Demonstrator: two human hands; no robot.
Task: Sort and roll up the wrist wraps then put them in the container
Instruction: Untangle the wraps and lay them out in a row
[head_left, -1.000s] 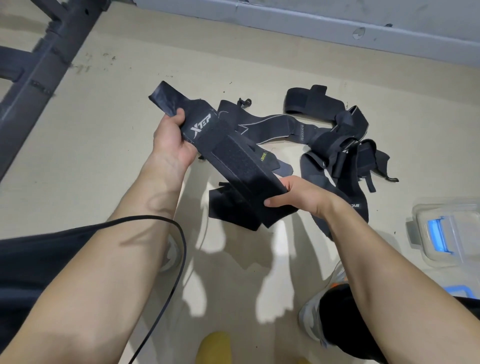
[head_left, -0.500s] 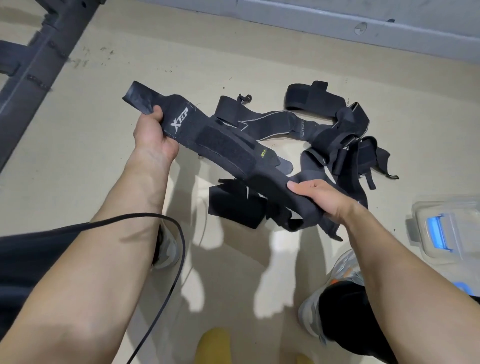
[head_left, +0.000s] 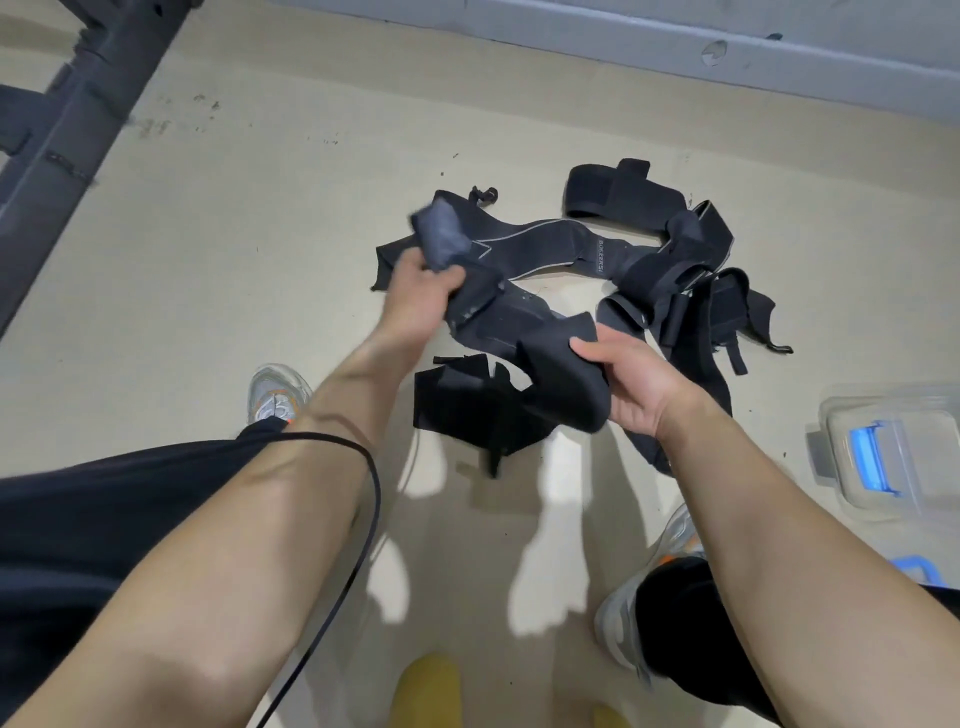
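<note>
Starting a roll: clamping left hand (head_left: 415, 283) round the wrist wrap (head_left: 524, 332) at its blurred, perhaps bunched 11 o'clock end, pinching slack with right hand (head_left: 631, 387); needing tight winding before container (head_left: 893, 447) at 3 o'clock

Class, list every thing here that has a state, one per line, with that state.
held wrist wrap: unrolled, slack between both hands.
left hand: grips one end.
right hand: grips the other end.
wrist wraps on the floor: unrolled, tangled.
container: on the floor; lid state unclear.

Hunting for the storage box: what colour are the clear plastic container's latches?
Blue latches on the clear plastic container, best seen in the head view.
</note>
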